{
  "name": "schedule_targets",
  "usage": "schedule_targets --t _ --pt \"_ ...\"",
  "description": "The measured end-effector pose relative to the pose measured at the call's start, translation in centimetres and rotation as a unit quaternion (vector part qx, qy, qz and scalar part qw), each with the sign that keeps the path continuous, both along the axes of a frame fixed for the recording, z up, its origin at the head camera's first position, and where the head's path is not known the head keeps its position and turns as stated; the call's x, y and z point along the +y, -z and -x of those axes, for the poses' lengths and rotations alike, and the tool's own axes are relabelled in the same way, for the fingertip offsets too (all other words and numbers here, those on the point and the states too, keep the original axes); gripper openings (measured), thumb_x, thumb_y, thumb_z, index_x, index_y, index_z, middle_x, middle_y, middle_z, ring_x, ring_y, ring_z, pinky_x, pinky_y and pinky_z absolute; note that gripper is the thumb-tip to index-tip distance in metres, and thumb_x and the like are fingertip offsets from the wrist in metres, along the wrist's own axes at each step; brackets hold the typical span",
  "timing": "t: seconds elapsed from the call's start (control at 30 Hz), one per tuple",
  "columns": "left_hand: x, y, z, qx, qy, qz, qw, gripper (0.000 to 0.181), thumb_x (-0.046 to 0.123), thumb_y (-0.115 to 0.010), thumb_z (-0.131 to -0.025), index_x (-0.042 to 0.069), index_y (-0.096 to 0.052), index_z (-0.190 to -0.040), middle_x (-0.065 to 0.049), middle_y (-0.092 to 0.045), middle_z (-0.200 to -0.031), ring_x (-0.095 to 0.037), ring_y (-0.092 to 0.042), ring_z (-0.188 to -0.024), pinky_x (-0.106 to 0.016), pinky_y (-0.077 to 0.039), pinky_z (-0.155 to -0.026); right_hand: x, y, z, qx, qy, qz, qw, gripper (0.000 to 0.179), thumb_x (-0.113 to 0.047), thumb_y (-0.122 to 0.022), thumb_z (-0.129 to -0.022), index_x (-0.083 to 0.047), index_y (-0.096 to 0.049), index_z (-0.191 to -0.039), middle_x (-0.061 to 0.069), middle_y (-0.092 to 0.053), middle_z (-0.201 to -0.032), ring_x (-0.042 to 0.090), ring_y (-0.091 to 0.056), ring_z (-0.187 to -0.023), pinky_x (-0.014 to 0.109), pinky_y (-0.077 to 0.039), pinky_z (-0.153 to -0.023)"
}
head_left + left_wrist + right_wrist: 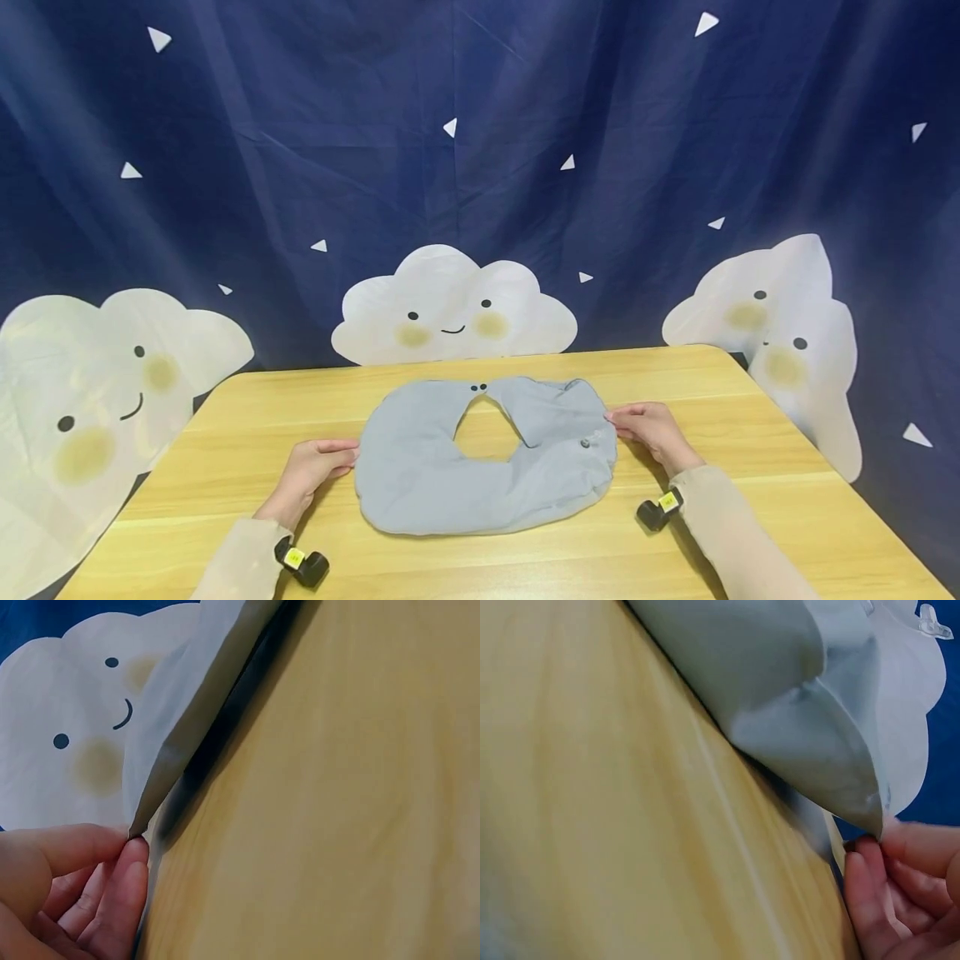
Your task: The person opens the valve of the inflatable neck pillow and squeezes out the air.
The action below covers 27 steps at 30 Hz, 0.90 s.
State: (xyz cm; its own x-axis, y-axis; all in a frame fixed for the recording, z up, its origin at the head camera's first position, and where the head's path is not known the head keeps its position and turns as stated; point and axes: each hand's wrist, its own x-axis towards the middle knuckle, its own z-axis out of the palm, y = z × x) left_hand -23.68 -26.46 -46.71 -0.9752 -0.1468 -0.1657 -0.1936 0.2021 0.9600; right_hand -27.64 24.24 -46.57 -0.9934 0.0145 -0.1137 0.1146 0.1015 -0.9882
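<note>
A grey inflatable neck pillow (pixel 435 492) lies fairly flat on the table in the head view, its middle hole showing bare wood. Two dark snap buttons (pixel 478 387) sit side by side at its far edge, where the ends meet. Toward the right is a small clear valve (pixel 592 440), also seen as a clear valve (pixel 934 622) in the right wrist view. My left hand (pixel 311 471) pinches the pillow's left edge between thumb and fingers. On the opposite side, my right hand (pixel 656 433) pinches the right edge, where the fabric is creased.
The light wooden table (pixel 750 467) has rounded far corners. Behind it hangs a dark blue curtain (pixel 375 125) with white triangles and smiling clouds. A small black camera is strapped to each wrist, over beige sleeves (pixel 727 517).
</note>
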Motion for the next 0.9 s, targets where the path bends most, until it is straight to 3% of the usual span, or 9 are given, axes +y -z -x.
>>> schedule_targets --t 0.23,0.4,0.57,0.67,0.9 --pt "-0.4 0.1 1.1 -0.005 0.005 0.010 0.9999 0.042 0.013 -0.072 -0.083 -0.013 -0.061 -0.114 -0.005 -0.071 -0.091 -0.006 -0.066 -0.073 -0.021 -0.055 -0.070 -0.5 -0.4 1.1 0.005 -0.012 -0.038 0.9992 0.041 -0.016 -0.068 -0.087 0.015 -0.060 -0.113 0.002 -0.071 -0.091 0.004 -0.065 -0.076 0.020 -0.054 -0.072" --pt "-0.2 0.1 2.9 -0.004 0.008 0.015 0.9998 0.042 0.013 -0.071 -0.084 -0.013 -0.060 -0.115 -0.006 -0.071 -0.092 -0.006 -0.066 -0.073 -0.022 -0.055 -0.071 -1.1 -1.0 3.0 0.029 -0.014 -0.070 0.9971 0.047 -0.021 -0.067 -0.088 0.012 -0.057 -0.120 0.008 -0.069 -0.104 0.001 -0.063 -0.080 0.019 -0.053 -0.076" --pt "0.1 0.0 4.2 -0.003 0.012 0.026 0.9996 0.041 0.013 -0.069 -0.086 -0.014 -0.060 -0.115 -0.005 -0.071 -0.092 -0.005 -0.064 -0.073 -0.023 -0.055 -0.070 -2.1 -1.9 5.0 0.042 -0.021 -0.106 0.9933 0.042 -0.021 -0.066 -0.089 0.011 -0.061 -0.116 0.013 -0.068 -0.107 0.007 -0.064 -0.084 0.027 -0.053 -0.083" --pt "0.1 -0.1 4.6 -0.013 0.012 0.017 0.9997 0.041 0.014 -0.070 -0.085 -0.013 -0.060 -0.116 -0.003 -0.071 -0.092 -0.005 -0.064 -0.073 -0.022 -0.055 -0.070 -2.6 -2.5 5.9 0.045 -0.030 -0.138 0.9890 0.037 -0.021 -0.067 -0.088 0.008 -0.064 -0.112 0.012 -0.069 -0.104 0.009 -0.064 -0.086 0.029 -0.052 -0.084" --pt "0.2 0.2 4.7 -0.021 0.003 -0.011 0.9997 0.041 0.011 -0.071 -0.084 -0.012 -0.060 -0.116 0.000 -0.070 -0.088 -0.004 -0.064 -0.072 -0.021 -0.055 -0.069 -3.8 -3.1 7.1 0.066 -0.046 -0.225 0.9711 0.029 -0.020 -0.070 -0.085 0.002 -0.071 -0.103 0.007 -0.071 -0.095 0.010 -0.057 -0.080 0.023 -0.045 -0.071"
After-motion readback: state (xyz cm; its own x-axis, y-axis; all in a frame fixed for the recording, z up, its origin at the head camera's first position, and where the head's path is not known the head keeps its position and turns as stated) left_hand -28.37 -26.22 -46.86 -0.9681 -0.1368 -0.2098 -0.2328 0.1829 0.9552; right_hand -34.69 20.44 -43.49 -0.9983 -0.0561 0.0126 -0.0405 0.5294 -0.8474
